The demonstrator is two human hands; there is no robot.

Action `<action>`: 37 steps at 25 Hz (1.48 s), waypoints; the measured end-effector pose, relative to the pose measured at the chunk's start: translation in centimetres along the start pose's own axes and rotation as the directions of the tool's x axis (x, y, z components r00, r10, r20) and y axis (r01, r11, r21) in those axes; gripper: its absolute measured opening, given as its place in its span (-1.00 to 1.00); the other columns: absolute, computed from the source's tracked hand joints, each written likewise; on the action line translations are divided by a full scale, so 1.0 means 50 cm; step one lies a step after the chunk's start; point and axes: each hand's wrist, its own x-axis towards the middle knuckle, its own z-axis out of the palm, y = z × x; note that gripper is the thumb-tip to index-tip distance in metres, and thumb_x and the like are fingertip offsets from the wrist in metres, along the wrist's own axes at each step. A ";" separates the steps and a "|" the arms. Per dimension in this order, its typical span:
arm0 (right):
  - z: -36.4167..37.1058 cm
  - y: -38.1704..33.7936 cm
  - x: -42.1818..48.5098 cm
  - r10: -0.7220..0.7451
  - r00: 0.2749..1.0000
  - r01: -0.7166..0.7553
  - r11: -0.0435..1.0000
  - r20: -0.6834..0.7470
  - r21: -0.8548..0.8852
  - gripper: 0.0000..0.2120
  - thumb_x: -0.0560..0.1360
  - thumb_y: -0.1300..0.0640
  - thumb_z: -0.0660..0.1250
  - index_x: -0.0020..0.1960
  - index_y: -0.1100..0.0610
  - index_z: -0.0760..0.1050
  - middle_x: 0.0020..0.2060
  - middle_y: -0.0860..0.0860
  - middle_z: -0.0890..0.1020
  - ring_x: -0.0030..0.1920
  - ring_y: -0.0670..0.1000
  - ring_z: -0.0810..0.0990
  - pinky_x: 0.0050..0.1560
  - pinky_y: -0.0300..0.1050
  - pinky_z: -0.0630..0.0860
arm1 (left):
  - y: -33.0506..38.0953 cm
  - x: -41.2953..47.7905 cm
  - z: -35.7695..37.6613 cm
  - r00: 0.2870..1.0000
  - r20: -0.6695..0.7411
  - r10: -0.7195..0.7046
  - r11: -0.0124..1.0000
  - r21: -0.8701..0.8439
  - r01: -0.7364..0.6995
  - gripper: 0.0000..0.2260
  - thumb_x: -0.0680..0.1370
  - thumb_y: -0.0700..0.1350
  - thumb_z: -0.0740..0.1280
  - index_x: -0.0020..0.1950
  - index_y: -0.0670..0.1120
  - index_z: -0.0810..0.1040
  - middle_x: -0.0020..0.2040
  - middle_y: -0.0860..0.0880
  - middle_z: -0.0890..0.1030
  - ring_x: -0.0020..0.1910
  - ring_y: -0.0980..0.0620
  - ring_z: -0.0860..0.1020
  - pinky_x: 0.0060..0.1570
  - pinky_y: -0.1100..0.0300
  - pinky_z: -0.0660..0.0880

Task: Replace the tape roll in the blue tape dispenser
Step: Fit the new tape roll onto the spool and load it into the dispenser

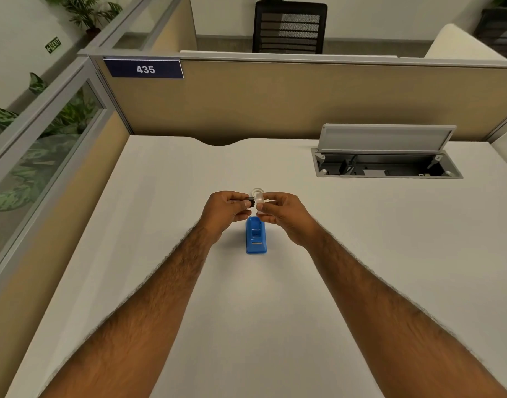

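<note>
1. Dispenser: blue tape dispenser [256, 237] stands on the white desk [361, 254], directly below and between both hands. Roll bay looks empty from above; cutter end faces the person. Nobody is touching it.
2. Left hand [225, 209]: fingers curled closed, pinching a small black spindle [250, 201] by one end, its free end aimed right toward the roll. Judged: held this way so the core can be slid into the roll's hole.
3. Right hand [278, 212]: thumb and fingers closed on a clear tape roll [259, 203], gripped at the rim with the hole facing left. Rim grip leaves the centre free for the spindle.
4. Spindle and roll: touching or very nearly so; can't tell if the core has entered the hole, too small to make out.
5. Second ring, white-ish [257, 193], lies flat on the desk just beyond the hands. Probably the spent core or old roll; can't confirm.
6. Stage, as judged: mid-task, new roll being mounted on the spindle, assy not yet dropped into the dispenser.
7. Risk: hands work above the dispenser, so a slip lands close by, prob. deliberate.
</note>
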 end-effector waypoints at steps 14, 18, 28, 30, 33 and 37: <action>0.009 -0.020 -0.011 -0.035 0.998 0.036 0.999 0.053 -0.017 -0.64 0.52 0.18 0.43 0.30 0.22 0.55 0.10 0.15 0.69 0.06 0.12 0.71 0.12 -0.05 0.64 | 0.010 -0.009 0.008 0.998 -0.016 0.054 0.997 0.053 -0.053 -0.88 0.50 -0.20 0.47 0.02 -0.08 0.67 -0.12 -0.04 0.72 -0.17 0.01 0.71 -0.21 0.26 0.62; 0.010 -0.019 -0.014 -0.048 0.996 0.050 0.998 0.076 -0.025 -0.80 0.46 0.13 0.50 0.07 0.01 0.64 -0.04 -0.01 0.75 0.01 0.04 0.73 0.02 -0.15 0.65 | 0.005 -0.009 0.009 0.998 0.006 0.055 0.997 0.059 -0.055 -0.84 0.51 -0.22 0.46 0.09 -0.12 0.68 -0.10 -0.03 0.73 -0.16 0.04 0.72 -0.22 0.29 0.60; 0.014 -0.015 -0.016 -0.013 0.999 0.015 0.999 0.052 -0.045 -0.83 0.46 0.16 0.50 0.04 0.02 0.65 0.02 0.06 0.73 0.03 0.06 0.72 0.10 -0.07 0.64 | 0.000 -0.010 0.013 0.998 0.016 0.063 0.995 0.082 -0.064 -0.84 0.49 -0.23 0.48 0.06 -0.12 0.70 -0.11 -0.02 0.73 -0.18 0.08 0.71 -0.25 0.33 0.58; 0.014 -0.014 -0.018 0.003 0.999 -0.002 1.000 0.052 -0.022 -0.83 0.46 0.17 0.50 0.04 0.03 0.65 0.03 0.07 0.72 0.03 0.06 0.72 0.09 -0.07 0.65 | 0.003 -0.011 0.014 0.998 0.015 0.061 0.994 0.095 -0.062 -0.85 0.48 -0.23 0.49 0.04 -0.12 0.70 -0.13 -0.02 0.73 -0.19 0.08 0.71 -0.25 0.33 0.58; 0.009 -0.012 -0.023 0.020 0.997 -0.019 1.000 0.077 -0.014 -0.79 0.46 0.18 0.50 0.10 0.11 0.64 0.06 0.11 0.72 0.05 0.08 0.72 0.10 -0.07 0.64 | 0.001 -0.014 0.016 0.998 0.026 0.050 0.993 0.109 -0.052 -0.85 0.47 -0.22 0.51 0.03 -0.13 0.69 -0.14 -0.03 0.73 -0.19 0.05 0.72 -0.25 0.33 0.58; 0.006 -0.011 -0.029 0.050 0.994 -0.047 0.998 0.097 -0.042 -0.75 0.48 0.14 0.49 0.14 0.12 0.61 0.06 0.13 0.71 0.06 0.11 0.72 0.12 -0.03 0.64 | -0.006 -0.017 0.011 0.998 0.046 0.036 0.992 0.116 -0.041 -0.85 0.46 -0.17 0.52 0.02 -0.10 0.69 -0.13 -0.04 0.73 -0.17 0.03 0.72 -0.22 0.29 0.60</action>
